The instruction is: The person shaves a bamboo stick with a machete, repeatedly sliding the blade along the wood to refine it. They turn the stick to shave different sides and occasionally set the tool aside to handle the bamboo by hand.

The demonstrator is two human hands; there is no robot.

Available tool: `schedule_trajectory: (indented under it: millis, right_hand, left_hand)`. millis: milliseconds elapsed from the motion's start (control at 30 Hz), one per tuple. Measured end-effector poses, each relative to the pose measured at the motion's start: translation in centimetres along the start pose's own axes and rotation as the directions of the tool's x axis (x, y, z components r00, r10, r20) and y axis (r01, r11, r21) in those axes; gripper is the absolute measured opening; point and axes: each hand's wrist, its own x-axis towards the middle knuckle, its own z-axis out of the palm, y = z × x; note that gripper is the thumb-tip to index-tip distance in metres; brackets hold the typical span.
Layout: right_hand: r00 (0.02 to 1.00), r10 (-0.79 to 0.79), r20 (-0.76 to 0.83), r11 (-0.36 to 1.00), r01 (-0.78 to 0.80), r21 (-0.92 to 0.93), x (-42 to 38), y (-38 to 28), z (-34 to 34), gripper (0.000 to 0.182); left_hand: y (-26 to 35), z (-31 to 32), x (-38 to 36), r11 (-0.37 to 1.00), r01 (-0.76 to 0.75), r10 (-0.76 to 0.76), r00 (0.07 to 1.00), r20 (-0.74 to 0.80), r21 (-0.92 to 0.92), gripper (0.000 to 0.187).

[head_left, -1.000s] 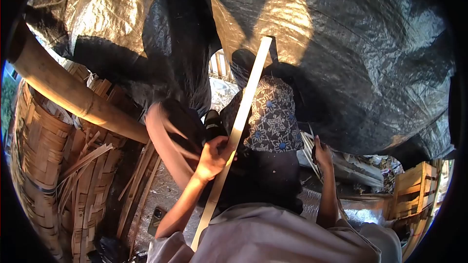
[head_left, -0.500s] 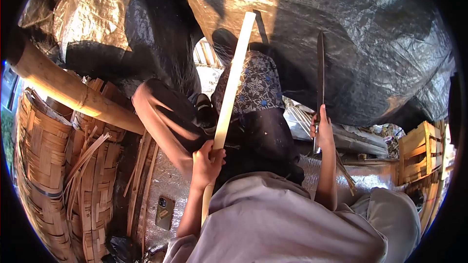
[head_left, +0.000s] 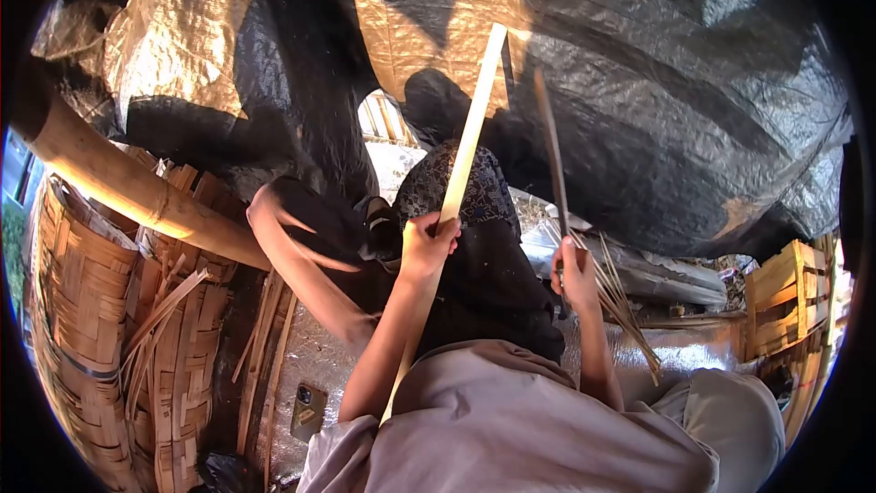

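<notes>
Left hand [head_left: 427, 242] wrapped shut around a long pale bamboo strip [head_left: 470, 123], thumb over the front, gripping near the middle. Strip tilted up and away, top end against the black tarp [head_left: 693, 110], lower end running down past the forearm to the grey shirt [head_left: 511, 429]; held that way, probably, to keep its length steady and its edge facing the blade. Right hand [head_left: 575, 274] clenched on the handle of a long knife [head_left: 550, 141], blade pointing up, just beside the strip but apart from it. Thin splints [head_left: 620, 301] fanned out below the right hand. Woven baskets [head_left: 82, 310] stacked at the left, a phone [head_left: 308, 409] on the ground.
</notes>
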Motion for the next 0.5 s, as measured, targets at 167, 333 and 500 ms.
schedule_trajectory:
  millis: [167,333,500]
  right_hand:
    - [0.98,-0.162,0.113,0.885,0.195,-0.423,0.5,0.2,2.1,0.044]
    - [0.936,-0.268,0.227,0.452,0.33,-0.829,0.4,-1.1,3.9,0.052]
    - [0.904,-0.249,0.348,0.217,0.402,-0.89,1.6,-2.2,4.6,0.057]
  left_hand:
    - [-3.5,1.2,0.4,0.973,0.095,-0.072,0.99,-0.118,0.209,0.016]
    - [-3.4,1.8,0.0,0.921,0.093,-0.037,0.988,-0.152,0.38,0.021]
    - [-1.4,0.2,-2.4,0.934,0.047,-0.016,0.996,-0.091,0.353,0.026]
